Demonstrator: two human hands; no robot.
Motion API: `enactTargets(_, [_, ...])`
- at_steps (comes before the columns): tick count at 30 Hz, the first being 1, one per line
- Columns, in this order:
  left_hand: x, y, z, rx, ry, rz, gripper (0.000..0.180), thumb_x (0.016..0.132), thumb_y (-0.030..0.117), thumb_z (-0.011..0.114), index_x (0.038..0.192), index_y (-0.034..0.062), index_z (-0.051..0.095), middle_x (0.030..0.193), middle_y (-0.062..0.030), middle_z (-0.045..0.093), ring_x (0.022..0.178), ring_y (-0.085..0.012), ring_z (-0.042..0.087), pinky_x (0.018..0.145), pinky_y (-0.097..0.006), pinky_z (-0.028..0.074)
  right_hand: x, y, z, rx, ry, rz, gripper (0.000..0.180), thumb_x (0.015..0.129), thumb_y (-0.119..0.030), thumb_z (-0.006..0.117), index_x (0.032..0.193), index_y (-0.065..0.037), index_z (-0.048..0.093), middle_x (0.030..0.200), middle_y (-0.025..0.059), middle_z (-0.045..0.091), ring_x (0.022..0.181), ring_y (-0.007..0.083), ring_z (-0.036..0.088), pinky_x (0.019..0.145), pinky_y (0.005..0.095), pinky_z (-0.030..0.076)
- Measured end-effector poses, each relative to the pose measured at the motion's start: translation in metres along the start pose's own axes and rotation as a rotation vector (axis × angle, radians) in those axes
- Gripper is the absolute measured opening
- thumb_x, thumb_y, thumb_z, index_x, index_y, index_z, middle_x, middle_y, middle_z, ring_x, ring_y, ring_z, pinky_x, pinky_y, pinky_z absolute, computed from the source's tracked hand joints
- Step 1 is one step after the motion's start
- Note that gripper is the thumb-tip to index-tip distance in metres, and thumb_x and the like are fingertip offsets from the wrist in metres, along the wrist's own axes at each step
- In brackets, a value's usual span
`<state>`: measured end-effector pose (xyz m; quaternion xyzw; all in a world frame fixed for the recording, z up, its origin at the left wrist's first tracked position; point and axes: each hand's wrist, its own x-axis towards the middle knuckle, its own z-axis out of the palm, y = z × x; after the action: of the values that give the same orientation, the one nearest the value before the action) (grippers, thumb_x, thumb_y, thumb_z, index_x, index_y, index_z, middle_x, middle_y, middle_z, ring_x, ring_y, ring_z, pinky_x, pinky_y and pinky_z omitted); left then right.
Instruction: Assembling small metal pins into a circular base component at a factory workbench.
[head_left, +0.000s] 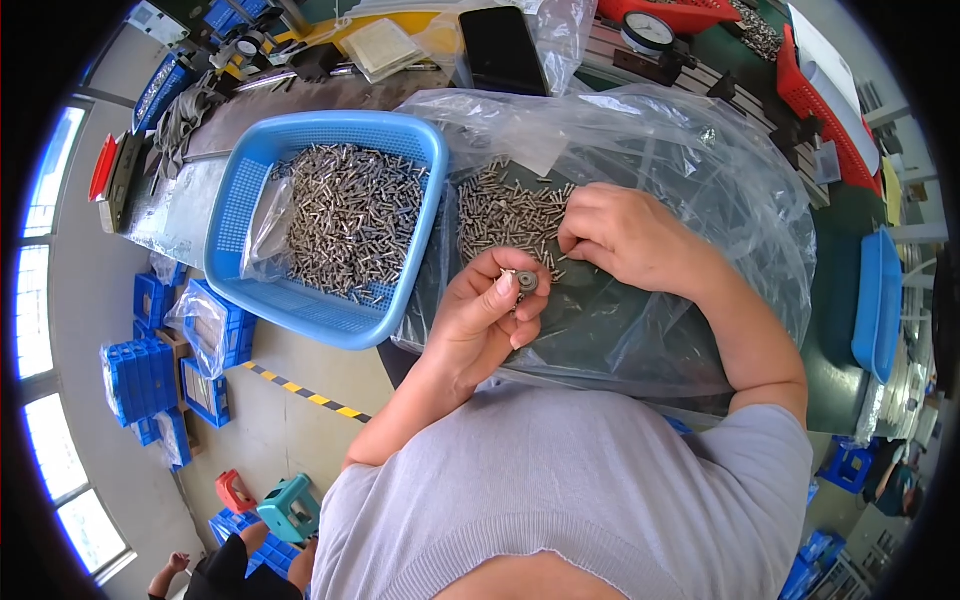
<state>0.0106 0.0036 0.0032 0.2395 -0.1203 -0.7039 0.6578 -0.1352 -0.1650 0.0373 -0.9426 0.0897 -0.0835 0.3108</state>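
right hand (pixel 625 240) fingertips: hidden among screws (pixel 505 215) | ring part (pixel 526 282): too small to tell

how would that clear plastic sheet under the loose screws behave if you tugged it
The clear plastic sheet looks thin and crinkled, so it would likely be floppy and bunch up. The loose screws lying on it would probably slide or roll. It also looks glossy, so possibly slippery.

Bright windows (pixel 40 330) run down the left rim and throw daylight across a pale concrete floor (pixel 270 420) marked with a yellow-and-black striped line (pixel 305 393). Stacks of blue plastic crates (pixel 150 385) stand on that floor, with a small red stool (pixel 233 490) and a teal stool (pixel 290 507) nearer the lower edge. Workbench (pixel 835 300) has a dark green top; more blue crates (pixel 850 465) lie below it at right.
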Motion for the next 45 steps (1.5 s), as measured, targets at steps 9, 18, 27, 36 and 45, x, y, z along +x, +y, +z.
enactTargets(9, [-0.001, 0.000, 0.002, 0.014, 0.023, -0.002, 0.028, 0.091, 0.032, 0.058, 0.104, 0.0078, 0.052, 0.088, -0.0090, 0.051, 0.064, -0.0081, 0.037, 0.049, -0.017, 0.033, 0.002, -0.019, -0.012, 0.395, 0.026, 0.074, 0.009, 0.077, -0.002, 0.060, 0.082, -0.002, 0.053, 0.083, 0.0097, 0.053, 0.078, 0.0252, 0.054, 0.068, 0.0340, 0.043])
enactTargets(18, [-0.001, 0.001, 0.006, 0.053, 0.044, -0.039, 0.022, 0.092, 0.027, 0.057, 0.103, 0.0080, 0.053, 0.087, -0.0056, 0.056, 0.064, -0.0091, 0.040, 0.053, -0.022, 0.034, 0.001, -0.038, -0.001, 0.156, 0.221, -0.087, 0.013, 0.075, -0.005, 0.065, 0.081, -0.003, 0.053, 0.080, 0.0095, 0.053, 0.075, 0.0288, 0.053, 0.065, 0.0378, 0.044])
enactTargets(27, [-0.002, 0.002, 0.009, 0.052, 0.107, -0.070, 0.022, 0.092, 0.027, 0.058, 0.101, 0.0080, 0.052, 0.086, -0.0038, 0.058, 0.066, -0.0073, 0.048, 0.054, -0.021, 0.033, 0.001, -0.048, -0.001, 0.006, 0.261, -0.158, 0.012, 0.076, -0.006, 0.063, 0.079, -0.005, 0.052, 0.078, 0.0066, 0.054, 0.073, 0.0260, 0.056, 0.063, 0.0365, 0.047])
enactTargets(36, [-0.001, 0.003, 0.005, 0.034, 0.040, -0.066, 0.023, 0.091, 0.027, 0.059, 0.099, 0.0071, 0.052, 0.083, -0.0030, 0.055, 0.062, -0.0066, 0.041, 0.051, -0.020, 0.032, 0.002, -0.047, 0.004, 0.143, 0.245, -0.128, 0.012, 0.076, -0.006, 0.064, 0.081, -0.004, 0.053, 0.079, 0.0070, 0.054, 0.075, 0.0266, 0.056, 0.065, 0.0369, 0.047])
enactTargets(45, [0.000, 0.005, 0.002, 0.023, -0.029, -0.093, 0.027, 0.090, 0.031, 0.060, 0.099, 0.0067, 0.052, 0.081, -0.0013, 0.051, 0.058, -0.0061, 0.037, 0.046, -0.019, 0.028, 0.008, -0.034, 0.015, 0.445, 0.180, -0.108, 0.020, 0.072, -0.003, 0.070, 0.087, -0.003, 0.057, 0.087, 0.0073, 0.055, 0.080, 0.0221, 0.055, 0.069, 0.0321, 0.045])
